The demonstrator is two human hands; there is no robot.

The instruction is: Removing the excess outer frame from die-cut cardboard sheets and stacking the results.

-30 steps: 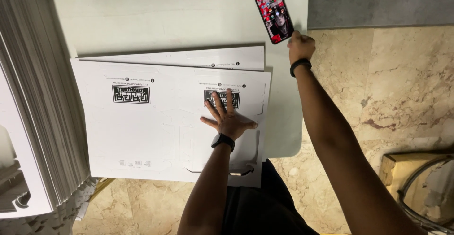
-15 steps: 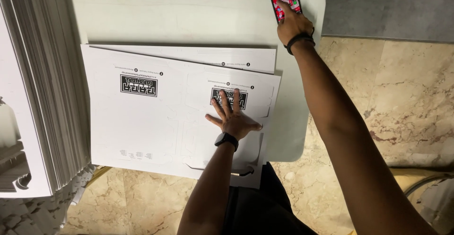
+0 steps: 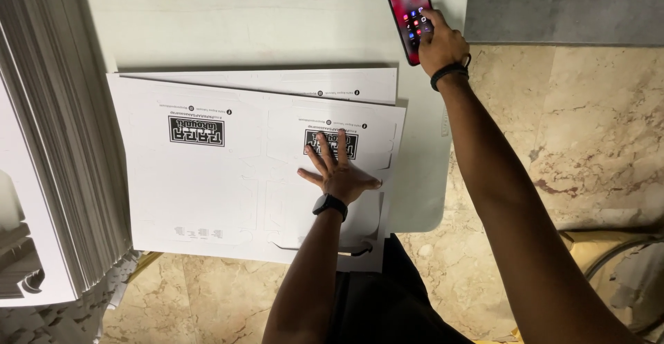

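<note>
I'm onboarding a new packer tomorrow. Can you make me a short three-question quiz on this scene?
1. True or false: the left hand lies flat, fingers spread, on the top white cardboard sheet.
2. What does the right hand touch?
A. a stapler
B. a phone
C. a tape roll
3. Fill in: the tall stack of flat sheets stands at the ____ edge of the view.

Key:
1. True.
2. B: the phone, screen lit, on the white table.
3. Left.

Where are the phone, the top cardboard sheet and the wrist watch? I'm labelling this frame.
phone (image 3: 408, 8), head view, middle of its lit screen.
top cardboard sheet (image 3: 207, 185), head view, blank area left of the left hand.
wrist watch (image 3: 329, 205), head view, its black band.
</note>
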